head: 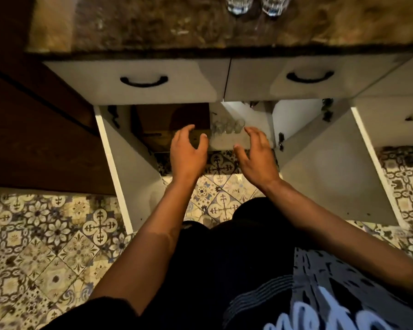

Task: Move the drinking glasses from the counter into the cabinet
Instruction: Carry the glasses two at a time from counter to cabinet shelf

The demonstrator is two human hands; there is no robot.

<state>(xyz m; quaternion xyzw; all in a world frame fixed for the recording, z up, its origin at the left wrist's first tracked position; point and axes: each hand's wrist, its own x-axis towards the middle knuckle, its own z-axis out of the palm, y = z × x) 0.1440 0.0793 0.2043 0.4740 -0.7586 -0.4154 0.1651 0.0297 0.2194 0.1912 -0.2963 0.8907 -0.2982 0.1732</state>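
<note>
From the head camera, two clear drinking glasses [255,4] stand side by side at the far edge of the mottled brown stone counter [153,25]. Below, the white cabinet [239,139] stands with both doors swung wide, several more clear glasses [228,126] clustered on its shelf. The left hand [187,154] and right hand [256,156] hover just before that shelf, fingers loosely spread, holding nothing.

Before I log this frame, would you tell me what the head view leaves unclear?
- Glasses on the counter: tops cut off by the upper frame edge, so any others there are unseen.
- Glasses in the cabinet: dim and blurred, count uncertain.
- Cabinet's back: hidden under the drawers.
- Left hand and right hand: palms face away.
</note>
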